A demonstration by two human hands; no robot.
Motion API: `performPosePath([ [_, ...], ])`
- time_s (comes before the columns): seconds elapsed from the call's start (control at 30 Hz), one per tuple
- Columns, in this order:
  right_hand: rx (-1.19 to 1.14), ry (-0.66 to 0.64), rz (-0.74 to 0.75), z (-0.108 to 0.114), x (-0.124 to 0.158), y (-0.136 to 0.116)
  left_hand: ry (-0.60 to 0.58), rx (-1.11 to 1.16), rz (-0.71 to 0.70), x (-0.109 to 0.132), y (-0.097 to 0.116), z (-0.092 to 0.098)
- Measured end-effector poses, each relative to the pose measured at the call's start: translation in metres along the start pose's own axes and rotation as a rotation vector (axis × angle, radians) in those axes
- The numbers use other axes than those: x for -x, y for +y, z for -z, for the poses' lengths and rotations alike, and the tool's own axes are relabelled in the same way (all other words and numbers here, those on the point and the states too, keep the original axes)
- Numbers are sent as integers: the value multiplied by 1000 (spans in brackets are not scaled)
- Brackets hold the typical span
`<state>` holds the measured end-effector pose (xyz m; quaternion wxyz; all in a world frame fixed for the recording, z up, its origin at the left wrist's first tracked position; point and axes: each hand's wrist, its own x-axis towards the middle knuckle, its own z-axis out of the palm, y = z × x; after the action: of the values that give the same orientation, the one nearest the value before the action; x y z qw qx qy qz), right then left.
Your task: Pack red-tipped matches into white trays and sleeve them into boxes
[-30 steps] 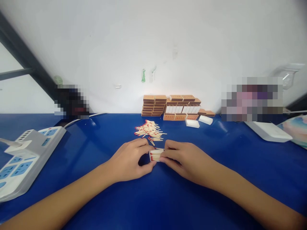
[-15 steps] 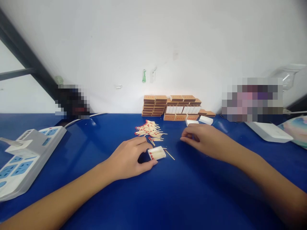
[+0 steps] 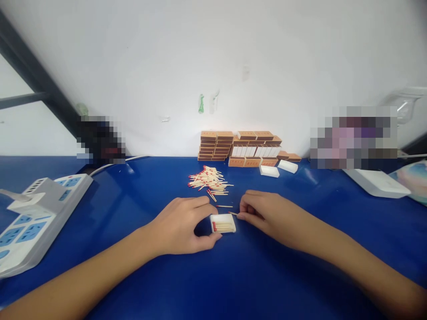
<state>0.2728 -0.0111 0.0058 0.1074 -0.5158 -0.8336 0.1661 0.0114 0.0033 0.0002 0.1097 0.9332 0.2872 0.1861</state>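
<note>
My left hand (image 3: pixel 187 226) grips a small white matchbox tray (image 3: pixel 230 218) between thumb and fingers. Inside the tray lie several red-headed matches (image 3: pixel 222 226), side by side with their heads to the left. Just right of and above the tray, my right hand (image 3: pixel 263 211) pinches a single match (image 3: pixel 233 214) by its end, head pointing left. Another loose match (image 3: pixel 224 206) lies on the table just behind the tray. Farther back is a heap of matches (image 3: pixel 208 178) with red heads, spread in many directions.
Brown matchboxes (image 3: pixel 216 146) are stacked against the wall, with a second stack (image 3: pixel 255 151) beside them. Two white trays (image 3: pixel 269 171) lie in front of that stack. A power strip (image 3: pixel 43 222) takes up the left side; a white box (image 3: pixel 376 183) sits at right.
My right hand has moved left and toward me and now pinches a match beside the tray. My left hand has drawn the tray slightly nearer and to the right.
</note>
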Motion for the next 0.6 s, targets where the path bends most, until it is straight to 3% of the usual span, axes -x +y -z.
performPosePath([
  [0.13,-39,77,66,2,0,-5,-20,-1,57,0,-2,-4],
  [0.3,-78,52,86,-5,-3,-19,-32,10,48,0,-2,-3],
  [0.47,-167,152,-10,-13,-15,-4,-25,12,28,0,-1,-4],
  [0.6,-114,128,20,-14,-20,4,-31,-13,34,-1,-1,-3],
])
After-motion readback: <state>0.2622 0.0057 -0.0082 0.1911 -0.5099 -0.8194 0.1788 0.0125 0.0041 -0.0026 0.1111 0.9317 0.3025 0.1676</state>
